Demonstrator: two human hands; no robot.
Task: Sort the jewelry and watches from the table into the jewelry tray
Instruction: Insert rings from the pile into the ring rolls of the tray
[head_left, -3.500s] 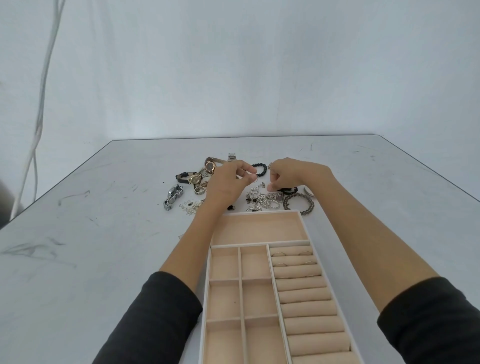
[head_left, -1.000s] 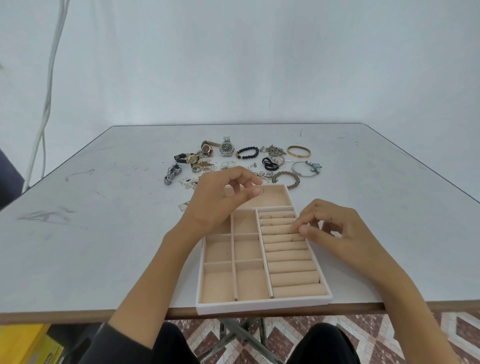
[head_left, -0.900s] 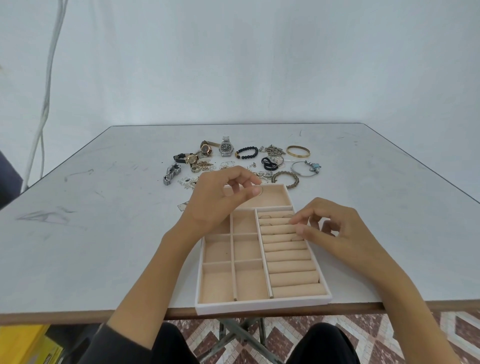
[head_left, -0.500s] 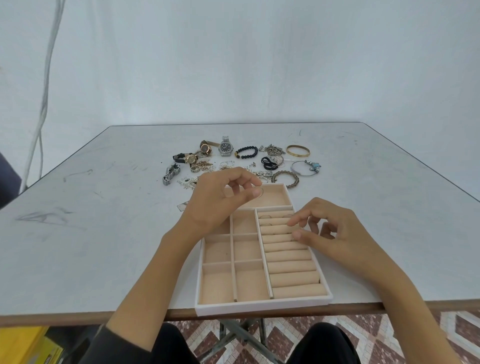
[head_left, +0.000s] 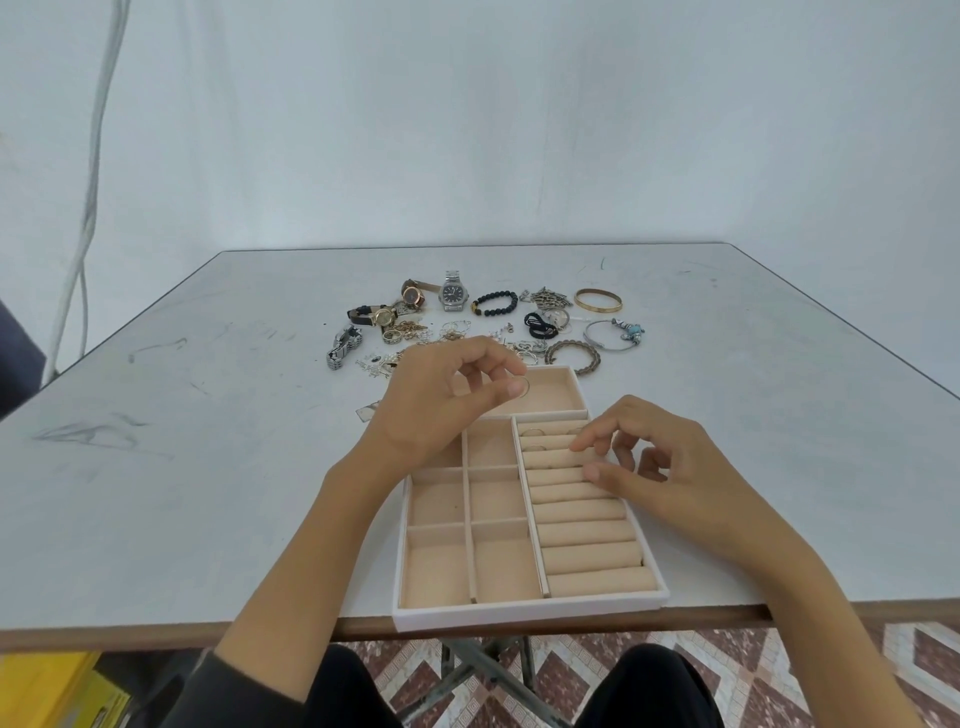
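My left hand's (head_left: 431, 410) fingers pinch a thin metal ring (head_left: 523, 387); my right hand's (head_left: 675, 478) lie loose on the beige white-rimmed tray's (head_left: 530, 613) rolls, which hold rings; mixed jewelry pile (head_left: 540, 323) at twelve o'clock.

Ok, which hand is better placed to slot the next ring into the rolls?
Left. The left hand pinches a thin ring above the tray, beside the ring rolls; the right hand holds nothing there.

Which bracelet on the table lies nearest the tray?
The dark braided bracelet, just beyond the jewelry tray's far right corner. The gold bangle, black bead bracelet and silver charm bangle all lie farther back.
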